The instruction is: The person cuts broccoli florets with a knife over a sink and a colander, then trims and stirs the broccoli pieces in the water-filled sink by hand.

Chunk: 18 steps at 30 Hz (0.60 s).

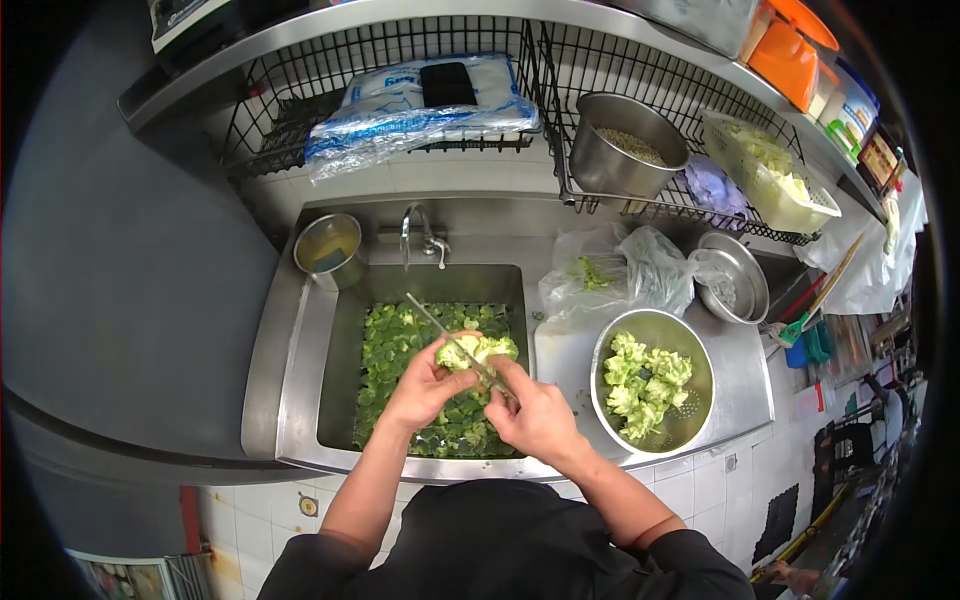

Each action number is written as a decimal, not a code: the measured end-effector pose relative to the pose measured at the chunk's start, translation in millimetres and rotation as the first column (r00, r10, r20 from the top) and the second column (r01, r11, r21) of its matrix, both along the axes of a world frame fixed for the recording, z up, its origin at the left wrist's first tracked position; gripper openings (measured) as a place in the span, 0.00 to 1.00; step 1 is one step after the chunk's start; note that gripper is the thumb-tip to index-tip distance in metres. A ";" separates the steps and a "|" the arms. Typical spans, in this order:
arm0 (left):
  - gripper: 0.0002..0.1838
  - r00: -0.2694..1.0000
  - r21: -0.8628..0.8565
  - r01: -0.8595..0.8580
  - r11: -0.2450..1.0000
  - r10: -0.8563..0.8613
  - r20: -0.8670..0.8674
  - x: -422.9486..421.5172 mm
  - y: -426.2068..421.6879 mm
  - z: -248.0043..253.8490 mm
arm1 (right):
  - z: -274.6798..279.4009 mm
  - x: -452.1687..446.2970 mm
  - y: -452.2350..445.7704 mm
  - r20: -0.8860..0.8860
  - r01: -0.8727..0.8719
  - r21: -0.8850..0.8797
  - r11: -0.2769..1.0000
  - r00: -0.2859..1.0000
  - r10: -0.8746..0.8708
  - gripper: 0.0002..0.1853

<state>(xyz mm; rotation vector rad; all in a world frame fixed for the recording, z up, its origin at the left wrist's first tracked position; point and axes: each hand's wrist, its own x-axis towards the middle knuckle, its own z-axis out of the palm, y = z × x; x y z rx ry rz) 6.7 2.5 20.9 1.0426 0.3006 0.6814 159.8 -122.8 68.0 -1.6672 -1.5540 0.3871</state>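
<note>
Nearest the camera: black shirt (pixel 480 540), 6 o'clock. Clock centred on the hands, 12 toward the wall. Left hand (pixel 425 390): fingers clamped on a pale green piece of broccoli (pixel 497 348), held above the sink (pixel 338 400). Right hand (pixel 535 420): fingers closed around the handle of a knife (pixel 437 322); blade crosses the broccoli in view, tip toward 10–11 o'clock. Below both hands: cut florets (pixel 385 350) spread over the basin. 3 o'clock: colander (pixel 705 370) holding pale broccoli stems (pixel 640 385). 2 o'clock: plastic bags (pixel 655 270); farther out, metal bowl (pixel 758 285). 11 o'clock: tap (pixel 405 235). Between 10 and 11: metal pot (pixel 300 255) on the counter. 1 o'clock: larger pot (pixel 600 160) on the rack.
</note>
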 end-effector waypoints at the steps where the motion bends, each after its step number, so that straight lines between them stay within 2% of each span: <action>1: 0.33 0.997 0.067 -0.007 0.998 0.012 -0.075 0.7 1.0 -0.9 | -2.7 0.3 0.1 -0.004 0.003 0.015 1.000 1.000 -0.003 0.25; 2: 0.32 0.988 0.133 -0.011 0.991 0.031 -0.150 0.7 1.4 -1.5 | -1.9 1.1 -0.3 -0.003 0.000 0.017 1.000 1.000 0.000 0.25; 3: 0.32 0.988 0.134 -0.013 0.991 0.033 -0.150 0.7 0.8 0.7 | -0.2 2.4 -1.8 -0.039 -0.006 0.015 1.000 0.999 0.007 0.24; 6: 0.30 0.991 0.116 0.011 0.993 0.005 -0.134 1.4 -0.2 5.1 | 4.9 7.7 -5.4 -0.078 0.003 0.034 0.999 0.997 0.000 0.24; 8: 0.31 0.995 0.042 0.021 0.999 -0.017 -0.097 1.4 0.4 -0.6 | 8.1 11.4 -7.2 -0.081 0.017 0.052 0.998 0.997 -0.012 0.24; 11: 0.32 0.998 0.014 0.023 1.000 -0.022 -0.064 3.2 -3.5 7.9 | 9.9 14.8 -9.8 0.000 0.030 0.034 0.999 1.000 -0.031 0.27; 12: 0.32 0.998 0.013 0.026 1.000 -0.025 -0.063 4.1 -4.7 12.5 | 9.6 15.0 -10.2 0.078 0.013 0.037 0.999 0.997 -0.016 0.29; 16: 0.28 0.983 0.151 0.070 0.986 -0.043 -0.178 4.5 -6.4 17.9 | 18.4 13.0 -13.7 0.246 -0.030 0.016 0.999 0.969 0.025 0.33; 18: 0.28 0.974 0.196 0.092 0.976 -0.048 -0.221 5.3 -7.9 17.0 | 18.3 11.7 -13.9 0.235 -0.022 0.030 0.999 0.972 0.014 0.33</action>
